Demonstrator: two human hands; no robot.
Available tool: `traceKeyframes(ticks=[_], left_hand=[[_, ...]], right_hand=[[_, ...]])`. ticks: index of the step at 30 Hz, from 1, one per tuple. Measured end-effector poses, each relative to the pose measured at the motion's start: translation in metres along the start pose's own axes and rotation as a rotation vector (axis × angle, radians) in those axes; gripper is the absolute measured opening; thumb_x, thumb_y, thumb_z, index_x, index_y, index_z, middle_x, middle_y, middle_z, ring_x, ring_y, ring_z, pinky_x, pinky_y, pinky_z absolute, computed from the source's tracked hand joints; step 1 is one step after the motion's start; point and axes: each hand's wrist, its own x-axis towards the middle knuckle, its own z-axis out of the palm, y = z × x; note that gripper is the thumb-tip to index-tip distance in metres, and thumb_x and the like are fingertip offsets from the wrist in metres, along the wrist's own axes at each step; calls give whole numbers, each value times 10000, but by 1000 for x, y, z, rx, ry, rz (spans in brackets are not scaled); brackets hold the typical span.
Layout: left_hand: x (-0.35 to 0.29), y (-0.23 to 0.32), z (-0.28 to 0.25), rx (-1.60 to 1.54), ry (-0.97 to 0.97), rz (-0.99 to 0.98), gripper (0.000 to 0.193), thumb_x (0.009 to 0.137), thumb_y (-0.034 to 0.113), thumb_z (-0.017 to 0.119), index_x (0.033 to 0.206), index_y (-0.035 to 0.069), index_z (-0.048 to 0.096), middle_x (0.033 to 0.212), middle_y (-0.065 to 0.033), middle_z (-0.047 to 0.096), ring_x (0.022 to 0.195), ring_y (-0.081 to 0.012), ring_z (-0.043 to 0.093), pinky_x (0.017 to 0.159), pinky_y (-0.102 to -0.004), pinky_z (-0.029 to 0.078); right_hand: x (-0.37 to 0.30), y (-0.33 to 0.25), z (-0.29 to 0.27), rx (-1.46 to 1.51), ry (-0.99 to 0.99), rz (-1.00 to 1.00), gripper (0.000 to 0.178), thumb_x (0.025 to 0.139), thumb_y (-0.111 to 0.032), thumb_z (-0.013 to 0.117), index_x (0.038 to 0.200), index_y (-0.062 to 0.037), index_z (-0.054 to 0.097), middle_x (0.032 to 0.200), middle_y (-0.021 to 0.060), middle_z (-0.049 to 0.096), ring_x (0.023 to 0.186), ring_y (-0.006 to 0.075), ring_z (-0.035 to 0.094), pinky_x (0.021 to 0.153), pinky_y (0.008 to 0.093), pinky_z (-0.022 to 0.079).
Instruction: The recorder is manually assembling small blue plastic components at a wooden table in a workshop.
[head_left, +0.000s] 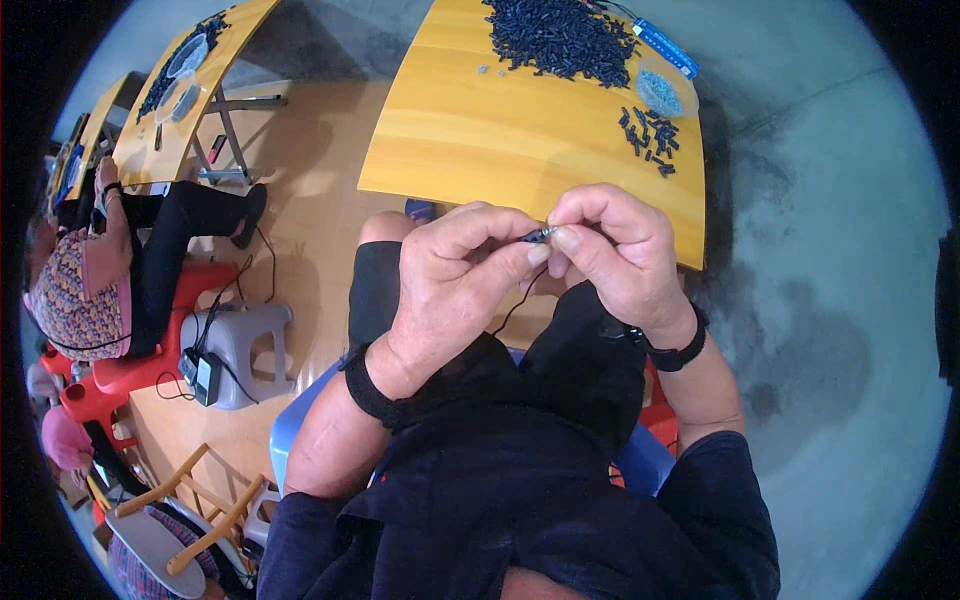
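Above my lap, close to the table's near edge, both hands meet fingertip to fingertip. My left hand (465, 270) is closed in a pinch on a small black cylindrical piece (534, 237). Thumb and finger of my right hand (630, 255) pinch a tiny silvery metal part (548, 231) at the end of that black piece. Whether the two parts are joined cannot be made out, as the fingertips cover much of them. On the yellow table (440, 130), a few loose black pieces (650, 135) lie beyond my right hand.
A large pile of black pieces (560, 40) covers the table's far part. Beside it stand a clear bowl (690, 101) of small pale-blue parts and a blue box (665, 48). At left, another person (85, 285) sits near a grey stool (235, 345) with cables.
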Motion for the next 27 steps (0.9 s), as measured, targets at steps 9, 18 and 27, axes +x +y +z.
traceKeyframes(ticks=[9, 18, 27], left_hand=[[-4, 0, -3, 32, -7, 20, 102, 839, -33, 669, 941, -44, 668, 830, -58, 640, 727, -92, 612, 634, -217, 492], [-3, -1, -4, 6, -46, 19, 97, 853, -25, 651, 946, -46, 671, 838, -71, 644, 731, -105, 620, 633, -223, 493], [3, -3, -7, 172, -71, 106, 75, 837, -13, 656, 904, -39, 676, 757, -78, 639, 649, -115, 601, 573, -239, 466]], right_hand=[[-2, 0, 2, -46, 0, -21, 68, 923, -10, 541, 976, 7, 580, 791, 17, 602, 684, 64, 576, 605, 206, 470], [-2, 2, 4, -51, -3, -50, 59, 919, -14, 556, 960, 0, 596, 794, 21, 605, 675, 68, 575, 603, 209, 474], [7, -1, -1, -348, -65, -199, 70, 850, 22, 606, 917, 4, 599, 769, 105, 601, 629, 200, 593, 559, 291, 458]])
